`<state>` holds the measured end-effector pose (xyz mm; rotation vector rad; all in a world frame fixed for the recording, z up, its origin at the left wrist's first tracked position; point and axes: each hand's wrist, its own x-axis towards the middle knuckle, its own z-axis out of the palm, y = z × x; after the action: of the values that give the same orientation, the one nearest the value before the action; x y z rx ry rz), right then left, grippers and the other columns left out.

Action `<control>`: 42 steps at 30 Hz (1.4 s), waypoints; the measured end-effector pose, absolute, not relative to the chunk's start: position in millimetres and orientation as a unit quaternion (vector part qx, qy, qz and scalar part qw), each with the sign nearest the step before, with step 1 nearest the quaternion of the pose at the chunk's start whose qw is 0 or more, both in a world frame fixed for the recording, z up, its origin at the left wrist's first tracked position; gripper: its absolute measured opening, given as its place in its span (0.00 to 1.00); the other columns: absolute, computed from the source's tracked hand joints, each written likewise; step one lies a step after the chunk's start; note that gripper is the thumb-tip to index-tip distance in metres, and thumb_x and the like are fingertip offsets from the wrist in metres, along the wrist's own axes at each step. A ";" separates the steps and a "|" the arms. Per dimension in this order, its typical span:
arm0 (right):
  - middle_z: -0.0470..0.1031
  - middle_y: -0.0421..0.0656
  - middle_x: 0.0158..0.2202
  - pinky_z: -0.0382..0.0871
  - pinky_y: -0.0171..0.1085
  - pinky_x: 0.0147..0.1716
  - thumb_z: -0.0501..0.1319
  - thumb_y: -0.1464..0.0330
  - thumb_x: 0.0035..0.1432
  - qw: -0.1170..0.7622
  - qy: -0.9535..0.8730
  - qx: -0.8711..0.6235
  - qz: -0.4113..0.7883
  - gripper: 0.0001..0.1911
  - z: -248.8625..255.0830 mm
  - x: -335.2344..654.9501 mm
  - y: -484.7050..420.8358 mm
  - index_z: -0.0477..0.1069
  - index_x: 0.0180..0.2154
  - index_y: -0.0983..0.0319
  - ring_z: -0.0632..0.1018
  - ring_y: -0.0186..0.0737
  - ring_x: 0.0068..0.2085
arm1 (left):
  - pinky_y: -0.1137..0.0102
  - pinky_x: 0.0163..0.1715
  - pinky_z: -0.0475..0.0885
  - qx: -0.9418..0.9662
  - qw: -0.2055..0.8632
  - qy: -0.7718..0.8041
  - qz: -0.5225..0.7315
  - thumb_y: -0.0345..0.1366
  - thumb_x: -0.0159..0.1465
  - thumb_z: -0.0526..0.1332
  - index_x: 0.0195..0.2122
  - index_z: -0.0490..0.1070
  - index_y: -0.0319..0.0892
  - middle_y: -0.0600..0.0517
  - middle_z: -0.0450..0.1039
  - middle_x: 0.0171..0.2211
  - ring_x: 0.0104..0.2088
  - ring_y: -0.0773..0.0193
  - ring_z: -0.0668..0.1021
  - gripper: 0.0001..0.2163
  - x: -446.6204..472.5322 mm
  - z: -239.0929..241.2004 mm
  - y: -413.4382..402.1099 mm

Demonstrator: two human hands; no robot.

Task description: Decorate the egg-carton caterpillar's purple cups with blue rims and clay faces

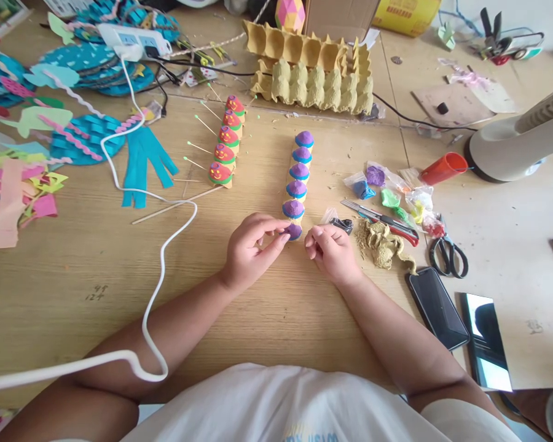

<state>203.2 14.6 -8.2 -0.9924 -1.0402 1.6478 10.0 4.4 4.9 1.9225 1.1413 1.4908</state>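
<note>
A strip of egg-carton cups [297, 189], coated in purple clay with blue rims, lies lengthwise in front of me. My left hand [253, 248] holds the left side of the nearest cup between thumb and fingertips. Just right of that cup is my right hand [334, 252], its fingers curled and pinched together; anything inside them is hidden. Behind my right hand lies a small bag of black clay [340, 222]. Farther left stands a red and green caterpillar [225, 144] of egg-carton cups, with smiling faces and green-tipped sticks beside it.
Egg cartons [322, 86] sit at the back. On the right are bagged clay [389, 197], a utility knife [380, 218], scissors [449, 255], two phones [437, 307] and a lamp base [498, 156]. A white cable [161, 264] crosses the left side near paper crafts [87, 140].
</note>
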 end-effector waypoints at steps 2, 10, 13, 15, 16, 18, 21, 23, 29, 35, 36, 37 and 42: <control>0.68 0.37 0.14 0.55 0.31 0.19 0.68 0.46 0.59 0.462 -0.423 -0.428 0.651 0.27 -9.8 204.0 15.1 0.75 0.21 0.61 0.63 0.29 0.18 | 0.72 0.38 0.75 0.690 0.224 0.421 0.545 0.29 0.68 0.67 0.47 0.78 0.44 0.52 0.79 0.38 0.35 0.68 0.78 0.08 9.9 4.4 4.8; 0.78 0.38 0.23 0.54 0.29 0.18 0.74 0.53 0.55 0.478 -0.388 -0.390 0.685 0.17 -6.8 201.5 17.3 0.80 0.31 0.60 0.66 0.27 0.19 | 0.71 0.39 0.75 0.679 0.233 0.431 0.547 0.28 0.69 0.65 0.47 0.78 0.44 0.51 0.79 0.41 0.38 0.68 0.78 0.08 9.1 1.0 5.4; 0.79 0.37 0.24 0.55 0.28 0.18 0.76 0.55 0.53 0.493 -0.364 -0.379 0.693 0.16 -2.7 200.1 18.1 0.80 0.32 0.60 0.67 0.26 0.19 | 0.71 0.39 0.75 0.677 0.238 0.432 0.546 0.28 0.69 0.65 0.47 0.78 0.44 0.51 0.79 0.41 0.38 0.68 0.78 0.08 9.1 0.2 5.5; 0.77 0.37 0.21 0.52 0.28 0.16 0.75 0.52 0.53 0.493 -0.355 -0.386 0.694 0.18 -0.7 200.1 18.1 0.78 0.29 0.60 0.64 0.25 0.17 | 0.70 0.39 0.75 0.672 0.243 0.434 0.549 0.29 0.69 0.65 0.47 0.79 0.44 0.51 0.79 0.40 0.38 0.67 0.78 0.07 9.0 -0.6 5.5; 0.75 0.36 0.19 0.50 0.29 0.14 0.74 0.50 0.53 0.491 -0.353 -0.392 0.693 0.21 -0.1 200.4 17.8 0.77 0.27 0.61 0.63 0.25 0.15 | 0.70 0.39 0.75 0.670 0.245 0.435 0.550 0.29 0.69 0.65 0.47 0.79 0.44 0.51 0.79 0.40 0.38 0.67 0.78 0.07 8.8 -1.1 5.6; 0.71 0.35 0.15 0.47 0.29 0.13 0.73 0.48 0.53 0.489 -0.356 -0.406 0.685 0.25 0.1 201.3 17.3 0.74 0.23 0.61 0.59 0.25 0.13 | 0.70 0.40 0.75 0.667 0.248 0.435 0.551 0.30 0.69 0.65 0.47 0.79 0.44 0.51 0.79 0.40 0.37 0.67 0.78 0.07 8.6 -2.0 5.6; 0.67 0.36 0.12 0.47 0.30 0.12 0.71 0.45 0.54 0.484 -0.372 -0.426 0.668 0.29 -2.0 202.1 17.1 0.70 0.18 0.61 0.59 0.25 0.12 | 0.70 0.40 0.75 0.667 0.249 0.439 0.548 0.31 0.70 0.64 0.47 0.79 0.44 0.50 0.79 0.40 0.38 0.67 0.78 0.06 8.7 -2.5 5.5; 0.71 0.37 0.14 0.49 0.30 0.13 0.72 0.46 0.53 0.481 -0.376 -0.426 0.667 0.27 -4.0 201.6 17.7 0.73 0.20 0.62 0.61 0.25 0.14 | 0.70 0.39 0.75 0.668 0.247 0.443 0.545 0.31 0.70 0.64 0.46 0.79 0.43 0.50 0.79 0.40 0.38 0.66 0.78 0.06 9.1 -2.1 5.5; 0.80 0.38 0.23 0.53 0.29 0.15 0.76 0.53 0.50 0.471 -0.374 -0.404 0.689 0.18 -5.4 200.3 19.2 0.80 0.31 0.61 0.63 0.25 0.17 | 0.70 0.38 0.76 0.676 0.235 0.446 0.538 0.33 0.71 0.64 0.46 0.79 0.43 0.50 0.79 0.39 0.36 0.67 0.78 0.06 10.3 0.4 6.6; 0.71 0.37 0.12 0.45 0.30 0.11 0.71 0.45 0.53 0.446 -0.374 -0.417 0.698 0.28 -1.2 202.9 17.3 0.76 0.20 0.62 0.59 0.25 0.11 | 0.70 0.38 0.75 0.683 0.234 0.444 0.531 0.33 0.71 0.63 0.46 0.79 0.43 0.50 0.79 0.39 0.35 0.67 0.77 0.06 9.7 0.9 6.9; 0.70 0.38 0.12 0.45 0.30 0.11 0.71 0.45 0.54 0.447 -0.375 -0.413 0.699 0.28 -1.1 202.6 17.2 0.75 0.20 0.62 0.59 0.25 0.11 | 0.70 0.38 0.75 0.682 0.236 0.444 0.531 0.33 0.71 0.63 0.46 0.79 0.43 0.50 0.79 0.39 0.35 0.67 0.77 0.06 9.7 0.9 6.8; 0.72 0.38 0.13 0.45 0.30 0.11 0.71 0.46 0.54 0.450 -0.375 -0.408 0.701 0.27 -1.3 202.0 17.3 0.76 0.20 0.62 0.60 0.25 0.12 | 0.70 0.38 0.74 0.682 0.237 0.444 0.531 0.33 0.71 0.63 0.46 0.79 0.44 0.50 0.79 0.39 0.35 0.67 0.77 0.06 9.8 1.0 6.7; 0.82 0.39 0.24 0.52 0.28 0.14 0.77 0.55 0.49 0.459 -0.374 -0.393 0.703 0.17 -3.7 199.2 19.1 0.82 0.33 0.61 0.63 0.23 0.16 | 0.70 0.39 0.74 0.685 0.236 0.432 0.537 0.30 0.70 0.63 0.45 0.79 0.44 0.51 0.79 0.39 0.36 0.68 0.77 0.06 10.2 2.1 6.8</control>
<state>199.2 19.1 -3.7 -0.9681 -0.9204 1.7321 10.2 6.8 2.1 1.8786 1.1857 1.4712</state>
